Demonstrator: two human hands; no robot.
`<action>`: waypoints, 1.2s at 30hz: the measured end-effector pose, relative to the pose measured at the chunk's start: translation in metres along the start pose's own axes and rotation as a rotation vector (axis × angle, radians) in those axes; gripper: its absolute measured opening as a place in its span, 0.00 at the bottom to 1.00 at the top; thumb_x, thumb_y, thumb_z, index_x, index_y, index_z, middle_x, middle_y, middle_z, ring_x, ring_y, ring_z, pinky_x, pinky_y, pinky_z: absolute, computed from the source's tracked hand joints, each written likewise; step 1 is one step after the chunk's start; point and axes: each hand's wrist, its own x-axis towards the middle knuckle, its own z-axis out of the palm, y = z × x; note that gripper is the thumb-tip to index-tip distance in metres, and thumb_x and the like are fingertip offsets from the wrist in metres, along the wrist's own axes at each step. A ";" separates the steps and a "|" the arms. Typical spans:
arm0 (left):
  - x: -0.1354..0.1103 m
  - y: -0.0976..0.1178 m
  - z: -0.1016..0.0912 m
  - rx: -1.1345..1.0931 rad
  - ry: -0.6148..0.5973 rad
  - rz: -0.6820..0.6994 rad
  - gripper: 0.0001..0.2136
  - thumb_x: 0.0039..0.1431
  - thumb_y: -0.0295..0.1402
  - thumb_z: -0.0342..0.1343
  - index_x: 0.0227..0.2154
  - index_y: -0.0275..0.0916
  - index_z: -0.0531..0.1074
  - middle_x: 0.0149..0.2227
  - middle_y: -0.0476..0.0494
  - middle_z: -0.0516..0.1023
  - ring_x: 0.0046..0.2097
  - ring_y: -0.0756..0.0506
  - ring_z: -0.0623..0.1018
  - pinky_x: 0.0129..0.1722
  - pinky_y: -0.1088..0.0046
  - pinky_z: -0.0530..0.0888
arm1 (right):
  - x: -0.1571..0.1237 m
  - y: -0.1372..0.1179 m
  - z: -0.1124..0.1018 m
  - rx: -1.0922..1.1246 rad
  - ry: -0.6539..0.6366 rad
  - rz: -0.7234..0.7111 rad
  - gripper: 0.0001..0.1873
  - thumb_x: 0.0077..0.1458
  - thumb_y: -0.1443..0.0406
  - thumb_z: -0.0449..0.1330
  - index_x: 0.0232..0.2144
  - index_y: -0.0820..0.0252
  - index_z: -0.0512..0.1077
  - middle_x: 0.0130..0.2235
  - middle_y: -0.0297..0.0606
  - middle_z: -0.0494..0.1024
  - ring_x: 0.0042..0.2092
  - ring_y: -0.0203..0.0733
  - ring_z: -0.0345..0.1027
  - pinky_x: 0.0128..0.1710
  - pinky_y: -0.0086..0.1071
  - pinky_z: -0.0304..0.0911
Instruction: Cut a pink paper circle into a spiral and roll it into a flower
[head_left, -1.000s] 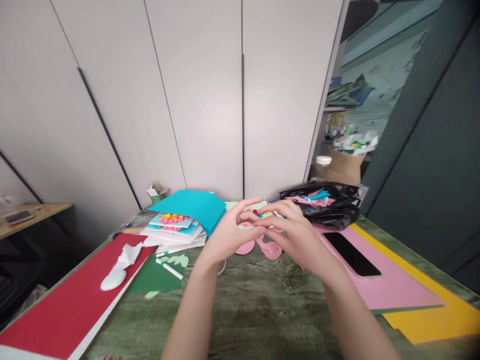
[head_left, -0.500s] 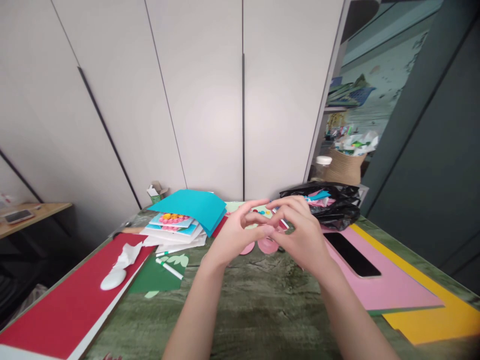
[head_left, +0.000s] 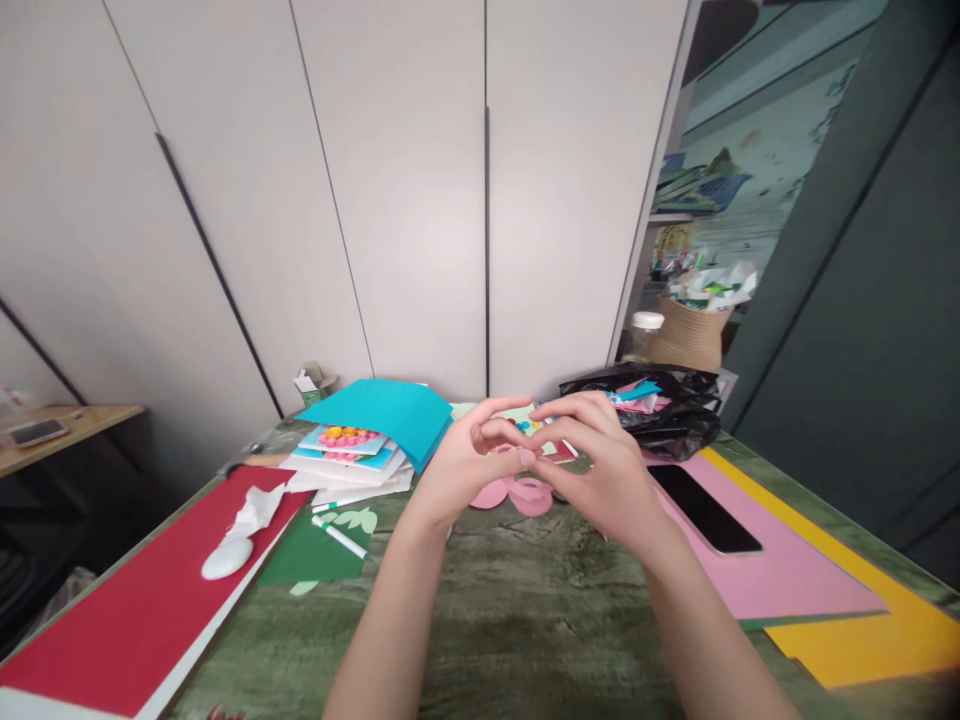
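My left hand (head_left: 463,462) and my right hand (head_left: 600,455) meet above the middle of the table, thumbs and fingers bent toward each other and fingertips nearly touching. Between them they pinch a curled pink paper strip (head_left: 531,498), whose loop hangs below the fingertips. Its upper part is mostly hidden by the fingers. A flat pink paper piece (head_left: 491,494) shows just beside the loop, under my left hand. Behind the hands, a pale sheet with small colourful pieces (head_left: 562,445) is partly covered.
At left are red card (head_left: 165,580), a white oval object (head_left: 226,558), green paper (head_left: 300,560) with a marker (head_left: 343,540), and stacked cards under blue sheets (head_left: 382,410). At right, a phone (head_left: 705,510) rests on pink card (head_left: 795,580), near a black bag (head_left: 682,425).
The pink strip's loop has shifted slightly left and shows more clearly as a curl. My fingers have moved a little; both hands stay together in nearly the same place.
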 end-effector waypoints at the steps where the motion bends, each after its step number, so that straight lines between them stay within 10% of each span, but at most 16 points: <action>1: 0.000 0.000 -0.001 0.013 -0.004 -0.001 0.24 0.45 0.27 0.63 0.48 0.39 0.67 0.28 0.49 0.74 0.33 0.49 0.74 0.36 0.72 0.71 | 0.000 0.000 0.000 0.009 -0.014 -0.012 0.00 0.51 0.65 0.62 0.29 0.54 0.73 0.40 0.36 0.74 0.44 0.45 0.62 0.43 0.40 0.58; 11: -0.002 0.004 -0.005 0.226 -0.041 -0.004 0.24 0.47 0.24 0.59 0.50 0.39 0.65 0.29 0.50 0.73 0.33 0.51 0.72 0.36 0.74 0.70 | -0.001 0.003 0.000 0.047 -0.229 -0.036 0.11 0.55 0.68 0.57 0.39 0.49 0.74 0.45 0.36 0.73 0.47 0.42 0.61 0.46 0.39 0.59; 24: -0.001 0.001 -0.001 0.069 -0.063 -0.001 0.26 0.49 0.30 0.61 0.52 0.41 0.63 0.38 0.43 0.77 0.42 0.46 0.75 0.45 0.66 0.70 | 0.001 0.003 0.002 0.006 0.112 0.036 0.04 0.47 0.70 0.62 0.25 0.55 0.72 0.39 0.37 0.74 0.44 0.45 0.62 0.44 0.42 0.59; 36: -0.001 -0.002 0.002 -0.024 -0.047 0.001 0.25 0.46 0.27 0.63 0.49 0.39 0.66 0.32 0.46 0.76 0.37 0.49 0.74 0.39 0.71 0.71 | 0.002 -0.007 0.007 0.008 0.168 0.001 0.09 0.45 0.70 0.63 0.21 0.56 0.65 0.39 0.37 0.74 0.43 0.46 0.61 0.43 0.42 0.58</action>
